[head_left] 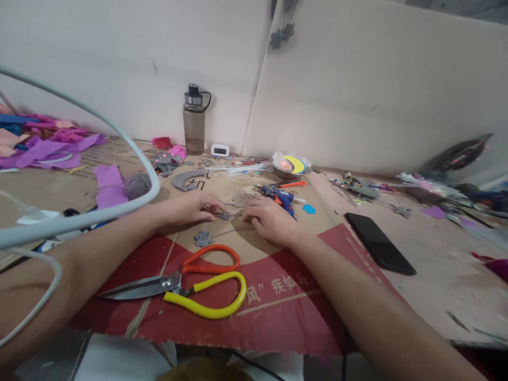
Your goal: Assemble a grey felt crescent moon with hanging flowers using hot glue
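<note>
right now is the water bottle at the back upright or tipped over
Upright: the water bottle stands on its base, with its black cap at the top.

Single head-worn camera | aimed forward and down over the table (448, 291) | hands (275, 219) framed near centre, at close range | table's near edge seen at frame bottom | pale wall (119, 53) shown across the top

A grey bottle (194, 127) beside a small white digital clock (219, 150), a black phone (379, 243) farther right.
</note>
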A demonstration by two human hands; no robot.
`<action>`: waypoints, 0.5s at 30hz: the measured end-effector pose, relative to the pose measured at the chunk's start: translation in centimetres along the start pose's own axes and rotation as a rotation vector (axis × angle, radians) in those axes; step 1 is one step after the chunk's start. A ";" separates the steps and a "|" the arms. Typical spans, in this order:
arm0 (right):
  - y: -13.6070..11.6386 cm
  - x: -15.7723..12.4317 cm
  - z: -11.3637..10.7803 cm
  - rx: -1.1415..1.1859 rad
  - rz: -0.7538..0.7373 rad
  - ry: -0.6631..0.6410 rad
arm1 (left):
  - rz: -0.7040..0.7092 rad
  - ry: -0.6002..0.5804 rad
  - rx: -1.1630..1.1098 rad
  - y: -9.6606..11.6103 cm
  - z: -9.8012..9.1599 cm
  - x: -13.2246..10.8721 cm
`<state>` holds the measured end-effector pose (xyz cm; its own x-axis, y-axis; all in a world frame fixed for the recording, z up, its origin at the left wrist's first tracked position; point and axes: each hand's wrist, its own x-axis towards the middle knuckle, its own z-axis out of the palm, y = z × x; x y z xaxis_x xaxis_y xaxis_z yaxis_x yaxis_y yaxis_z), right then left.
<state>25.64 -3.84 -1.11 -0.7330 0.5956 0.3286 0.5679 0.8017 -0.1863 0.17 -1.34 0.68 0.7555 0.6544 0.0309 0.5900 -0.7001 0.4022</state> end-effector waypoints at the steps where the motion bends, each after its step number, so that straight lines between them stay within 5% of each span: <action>1: 0.1 0.0 0.0 0.010 0.013 0.008 | -0.041 0.016 -0.019 0.0 0.0 0.0; 5: 0.2 -0.1 -0.4 0.006 0.127 0.131 | -0.093 0.048 0.043 -0.1 0.0 0.0; 9: 0.6 -0.3 -2.2 -0.125 0.445 0.270 | -0.054 0.044 0.129 0.1 -0.3 0.1; 12: 1.0 -0.9 -3.6 -0.314 0.722 0.195 | -0.065 0.045 0.140 0.2 -0.3 0.2; 15: 1.7 -1.7 -3.9 -0.388 0.879 -0.018 | -0.090 0.049 0.112 0.3 -0.1 0.2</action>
<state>29.36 -3.68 1.64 0.0096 0.9792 0.2026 0.9992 -0.0018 -0.0388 0.49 -1.35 0.87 0.6850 0.7271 0.0455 0.6848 -0.6639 0.3004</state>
